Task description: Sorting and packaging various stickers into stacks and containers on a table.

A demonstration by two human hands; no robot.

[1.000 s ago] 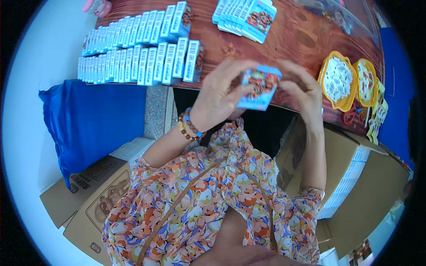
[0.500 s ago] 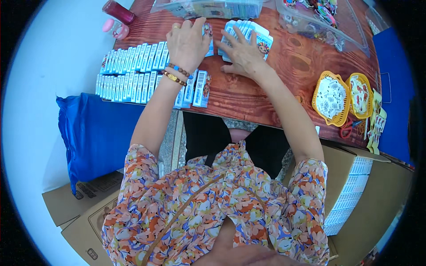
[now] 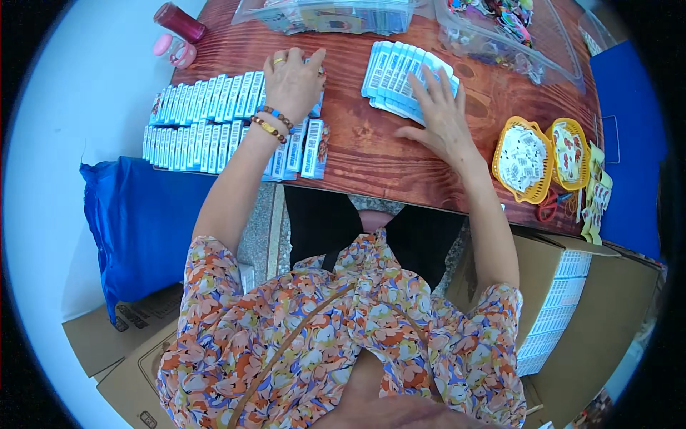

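Two rows of small blue-and-white boxes (image 3: 208,146) stand on edge at the table's left. My left hand (image 3: 293,84), with a ring and beaded bracelets on its wrist, curls from above over the right end of the back row. Its fingers are bent around a small box (image 3: 316,106) there; the thumb is hidden. To the right lies a fanned row of flat blue-and-white cartons (image 3: 395,76), barcodes facing up. Over its right end my right hand (image 3: 444,118) is spread, fingertips on the cartons and thumb stretched out to the left. Nothing is gripped in it.
Clear plastic bins (image 3: 325,18) of packets and small trinkets stand at the back. Yellow baskets (image 3: 498,161) with small pieces and red scissors (image 3: 549,207) sit at right. A red jar (image 3: 180,22) stands back left. Open cardboard cartons (image 3: 607,314) flank me below the table.
My right hand has moved right, and the cartons now lie fanned out wider, tilted toward the right. My left hand has shifted slightly left and down along with the whole view.
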